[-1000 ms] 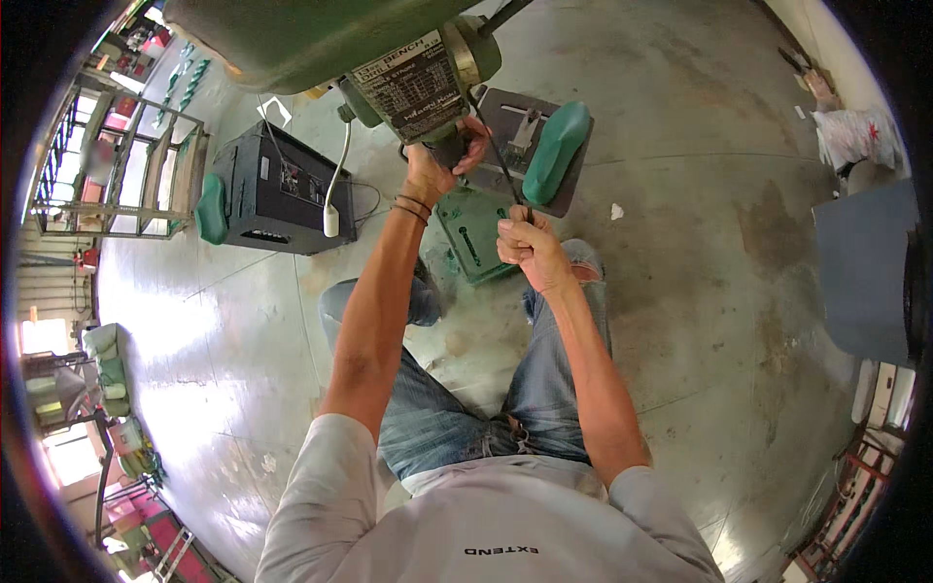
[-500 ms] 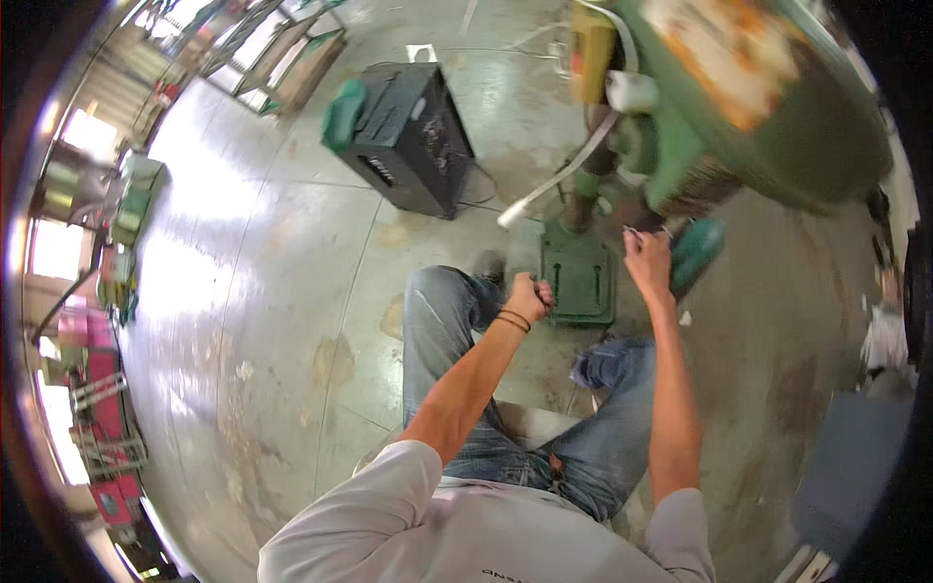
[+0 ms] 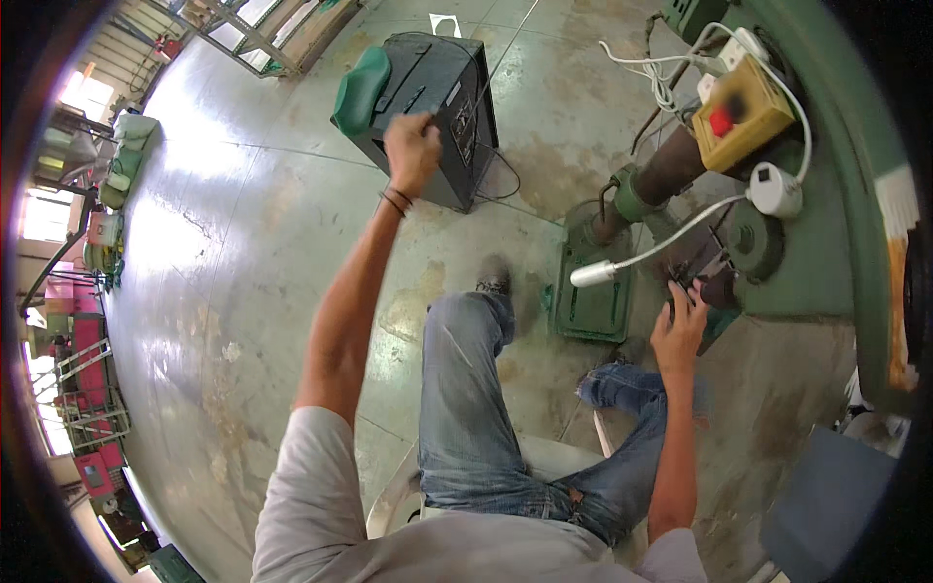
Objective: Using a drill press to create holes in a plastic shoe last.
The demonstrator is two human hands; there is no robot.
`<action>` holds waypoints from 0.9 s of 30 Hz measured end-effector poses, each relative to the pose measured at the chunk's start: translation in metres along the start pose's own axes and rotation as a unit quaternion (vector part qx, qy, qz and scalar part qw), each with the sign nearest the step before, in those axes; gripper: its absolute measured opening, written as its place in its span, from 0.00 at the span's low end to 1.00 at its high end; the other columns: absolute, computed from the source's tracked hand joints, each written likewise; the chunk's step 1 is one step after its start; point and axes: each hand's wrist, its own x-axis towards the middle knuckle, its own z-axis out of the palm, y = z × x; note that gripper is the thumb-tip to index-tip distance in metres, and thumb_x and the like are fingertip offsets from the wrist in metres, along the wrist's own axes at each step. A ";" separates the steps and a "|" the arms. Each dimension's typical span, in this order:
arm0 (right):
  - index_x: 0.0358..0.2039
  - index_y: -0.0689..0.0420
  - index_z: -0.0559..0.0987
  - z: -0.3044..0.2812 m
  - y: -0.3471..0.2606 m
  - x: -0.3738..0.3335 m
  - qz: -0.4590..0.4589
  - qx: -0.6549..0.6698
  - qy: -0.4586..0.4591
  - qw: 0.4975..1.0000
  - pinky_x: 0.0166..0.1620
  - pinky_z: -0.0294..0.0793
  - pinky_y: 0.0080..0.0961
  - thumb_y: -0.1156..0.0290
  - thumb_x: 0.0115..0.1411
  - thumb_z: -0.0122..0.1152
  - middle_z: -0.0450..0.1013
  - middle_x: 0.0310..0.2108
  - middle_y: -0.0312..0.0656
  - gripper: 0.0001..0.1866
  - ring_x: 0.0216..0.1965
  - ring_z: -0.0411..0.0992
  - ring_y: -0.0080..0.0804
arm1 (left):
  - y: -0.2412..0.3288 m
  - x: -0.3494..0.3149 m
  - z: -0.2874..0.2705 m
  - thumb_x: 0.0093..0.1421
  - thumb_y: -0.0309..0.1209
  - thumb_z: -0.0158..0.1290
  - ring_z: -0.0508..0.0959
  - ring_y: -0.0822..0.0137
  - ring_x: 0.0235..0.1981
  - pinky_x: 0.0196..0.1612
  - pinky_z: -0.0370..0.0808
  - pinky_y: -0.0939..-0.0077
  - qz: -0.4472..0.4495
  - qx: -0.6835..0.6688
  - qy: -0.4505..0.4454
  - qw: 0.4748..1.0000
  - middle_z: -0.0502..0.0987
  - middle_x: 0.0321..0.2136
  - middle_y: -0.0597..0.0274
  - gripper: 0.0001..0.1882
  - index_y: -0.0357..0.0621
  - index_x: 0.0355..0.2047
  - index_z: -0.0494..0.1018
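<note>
My left hand [image 3: 412, 154], its fingers curled closed, is over the near side of a black cabinet [image 3: 468, 117]; whatever it may hold is hidden. A green curved object [image 3: 362, 92] lies on the cabinet, just beyond that hand. My right hand [image 3: 678, 328] is at the lower part of a green machine [image 3: 807, 262], its fingertips around something small and dark that I cannot make out. A white gooseneck lamp [image 3: 595, 273] hangs to the left of that hand. Below the lamp is the machine's green foot plate [image 3: 591, 316].
A yellow switch box [image 3: 742, 115] with a red button is mounted on the machine, with white cables beside it. My knees are either side of the space before me. A grey-blue box [image 3: 826, 505] stands at right, a metal shelf [image 3: 258, 44] at far left.
My left hand has moved forward and left, from near the foot plate to the black cabinet. My right hand stays by the machine. The view has turned, showing the switch box more fully.
</note>
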 end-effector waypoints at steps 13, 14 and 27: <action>0.42 0.56 0.81 0.014 -0.022 -0.019 0.048 0.163 -0.019 0.985 0.41 0.75 0.31 0.80 0.59 0.55 0.75 0.34 0.44 0.12 0.35 0.75 0.40 | -0.031 0.064 0.010 0.60 0.30 0.57 0.82 0.66 0.33 0.40 0.77 0.72 0.085 -0.052 -0.036 0.994 0.83 0.32 0.59 0.10 0.41 0.41 0.80; 0.41 0.56 0.82 0.014 -0.036 -0.020 0.115 0.198 -0.103 0.968 0.38 0.74 0.29 0.77 0.60 0.56 0.76 0.33 0.43 0.10 0.34 0.76 0.34 | -0.007 0.039 0.011 0.61 0.29 0.58 0.81 0.70 0.33 0.40 0.77 0.74 -0.015 -0.113 -0.151 0.982 0.83 0.32 0.62 0.10 0.41 0.42 0.80; 0.54 0.53 0.68 0.129 -0.127 -0.028 0.451 0.736 -0.106 0.494 0.43 0.69 0.33 0.59 0.69 0.52 0.72 0.42 0.39 0.17 0.39 0.71 0.34 | 0.173 -0.145 0.048 0.52 0.43 0.62 0.83 0.49 0.32 0.34 0.79 0.62 -0.091 -0.121 -0.331 0.931 0.82 0.31 0.49 0.19 0.42 0.38 0.81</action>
